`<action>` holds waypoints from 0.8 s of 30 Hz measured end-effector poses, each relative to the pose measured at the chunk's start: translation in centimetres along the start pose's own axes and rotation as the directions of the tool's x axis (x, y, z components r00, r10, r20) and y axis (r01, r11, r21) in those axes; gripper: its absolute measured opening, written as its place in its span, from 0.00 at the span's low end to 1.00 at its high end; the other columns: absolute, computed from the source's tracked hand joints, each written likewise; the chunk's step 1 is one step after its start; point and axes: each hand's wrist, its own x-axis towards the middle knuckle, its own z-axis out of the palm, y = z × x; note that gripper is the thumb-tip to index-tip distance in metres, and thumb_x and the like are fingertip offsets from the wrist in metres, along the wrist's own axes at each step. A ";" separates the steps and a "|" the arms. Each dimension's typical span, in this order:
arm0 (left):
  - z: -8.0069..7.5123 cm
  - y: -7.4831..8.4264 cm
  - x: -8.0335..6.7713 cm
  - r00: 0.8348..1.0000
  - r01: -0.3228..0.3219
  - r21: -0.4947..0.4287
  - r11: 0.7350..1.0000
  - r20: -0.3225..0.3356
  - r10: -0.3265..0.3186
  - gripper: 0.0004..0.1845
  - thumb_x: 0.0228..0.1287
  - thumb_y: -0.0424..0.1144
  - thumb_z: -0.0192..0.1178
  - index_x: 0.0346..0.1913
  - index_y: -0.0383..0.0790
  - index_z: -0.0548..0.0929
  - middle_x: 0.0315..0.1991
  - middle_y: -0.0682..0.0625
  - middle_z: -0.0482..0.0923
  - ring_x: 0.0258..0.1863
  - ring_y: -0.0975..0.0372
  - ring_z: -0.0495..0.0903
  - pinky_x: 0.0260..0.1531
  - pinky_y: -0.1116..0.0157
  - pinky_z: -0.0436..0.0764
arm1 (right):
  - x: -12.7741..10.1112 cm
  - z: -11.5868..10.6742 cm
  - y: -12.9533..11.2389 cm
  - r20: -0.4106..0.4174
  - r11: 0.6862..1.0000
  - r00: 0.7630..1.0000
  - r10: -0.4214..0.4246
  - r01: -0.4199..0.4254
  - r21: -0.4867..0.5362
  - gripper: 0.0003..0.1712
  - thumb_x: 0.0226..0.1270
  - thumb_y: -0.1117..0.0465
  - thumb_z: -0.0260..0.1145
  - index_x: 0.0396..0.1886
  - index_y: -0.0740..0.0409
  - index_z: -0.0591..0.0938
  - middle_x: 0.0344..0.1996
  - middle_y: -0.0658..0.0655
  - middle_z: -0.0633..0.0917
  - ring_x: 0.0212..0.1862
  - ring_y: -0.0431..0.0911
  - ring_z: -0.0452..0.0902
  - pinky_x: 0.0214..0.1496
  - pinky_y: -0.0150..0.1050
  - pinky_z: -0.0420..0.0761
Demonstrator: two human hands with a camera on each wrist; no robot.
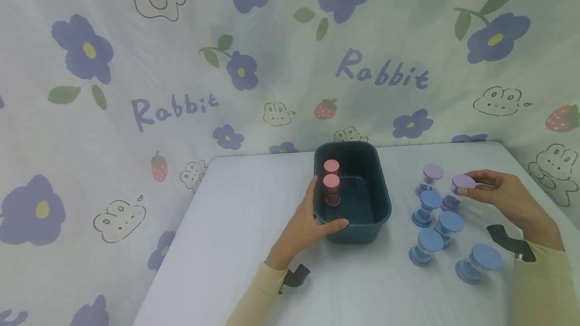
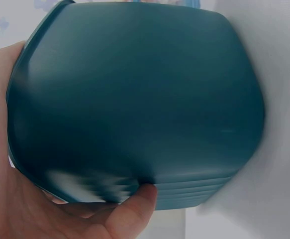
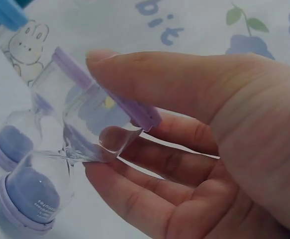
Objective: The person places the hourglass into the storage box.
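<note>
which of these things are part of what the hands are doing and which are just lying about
In use:
- right hand holding the purple sand timer
- left hand gripping the dark bin
- two pink timers standing in the bin

Lying about:
- second purple timer
- four blue timers on the table
- rabbit-print cloth behind

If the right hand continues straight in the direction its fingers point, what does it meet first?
Probably the second purple-capped clear hourglass timer, just beyond the one the right hand holds; depth is uncertain.
</note>
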 end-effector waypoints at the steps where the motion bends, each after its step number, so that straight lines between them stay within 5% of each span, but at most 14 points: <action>1: 0.0 0.1 0.0 1.000 0.000 0.000 1.000 0.001 0.000 0.66 0.52 0.70 0.72 0.84 0.64 0.37 0.85 0.65 0.44 0.84 0.61 0.52 0.78 0.40 0.62 | -0.1 0.0 -0.1 -0.012 1.000 1.000 -0.011 0.011 0.013 0.49 0.65 0.36 0.72 0.73 0.63 0.67 0.52 0.36 0.83 0.62 0.44 0.78 0.66 0.79 0.64; 3: 0.0 0.2 -0.1 1.000 0.003 0.001 1.000 0.000 -0.003 0.66 0.52 0.70 0.72 0.84 0.64 0.37 0.85 0.65 0.44 0.84 0.61 0.52 0.78 0.40 0.62 | -0.2 -0.1 -0.3 -0.033 0.999 0.999 -0.032 0.034 0.039 0.46 0.65 0.38 0.72 0.71 0.62 0.69 0.41 0.21 0.78 0.49 0.24 0.76 0.66 0.80 0.63; 5: -0.1 0.3 -0.1 1.000 0.008 0.001 1.000 0.001 -0.008 0.66 0.52 0.70 0.72 0.84 0.64 0.37 0.85 0.64 0.43 0.84 0.60 0.52 0.78 0.40 0.62 | -0.4 -0.2 -0.8 -0.046 0.997 0.998 -0.037 0.040 0.065 0.45 0.66 0.39 0.73 0.71 0.62 0.70 0.37 0.16 0.77 0.42 0.12 0.67 0.67 0.80 0.62; 12: -0.2 0.5 -0.1 1.000 0.024 -0.006 1.000 0.004 -0.024 0.66 0.52 0.70 0.72 0.83 0.66 0.37 0.85 0.64 0.44 0.84 0.60 0.52 0.78 0.39 0.62 | -1.1 -0.4 -2.8 -0.097 0.994 0.993 -0.063 0.071 0.084 0.38 0.68 0.43 0.72 0.69 0.60 0.73 0.37 0.15 0.78 0.41 0.12 0.73 0.67 0.77 0.65; 16: -0.3 0.6 -0.1 1.000 0.026 -0.007 1.000 0.006 -0.026 0.66 0.52 0.70 0.72 0.83 0.66 0.37 0.85 0.64 0.44 0.84 0.59 0.52 0.78 0.39 0.62 | -1.6 -0.6 -3.6 -0.125 0.995 0.990 -0.065 0.073 0.063 0.33 0.68 0.45 0.73 0.66 0.54 0.76 0.37 0.14 0.79 0.42 0.14 0.76 0.64 0.50 0.77; 19: -0.2 0.6 -0.1 1.000 0.028 -0.005 1.000 0.007 -0.028 0.65 0.52 0.70 0.72 0.83 0.67 0.37 0.85 0.63 0.44 0.84 0.59 0.52 0.78 0.39 0.62 | -2.0 -0.8 -4.2 -0.144 0.995 0.988 -0.060 0.071 0.069 0.29 0.68 0.45 0.73 0.65 0.49 0.78 0.37 0.14 0.80 0.42 0.15 0.78 0.51 0.31 0.73; 24: -0.1 0.5 0.0 1.000 0.024 -0.006 1.000 0.006 -0.024 0.66 0.52 0.70 0.72 0.83 0.66 0.38 0.85 0.64 0.45 0.84 0.60 0.52 0.78 0.39 0.62 | -2.7 -1.0 -4.9 -0.180 0.987 0.980 -0.084 0.106 0.117 0.26 0.68 0.49 0.74 0.63 0.45 0.80 0.37 0.16 0.82 0.41 0.16 0.79 0.39 0.18 0.68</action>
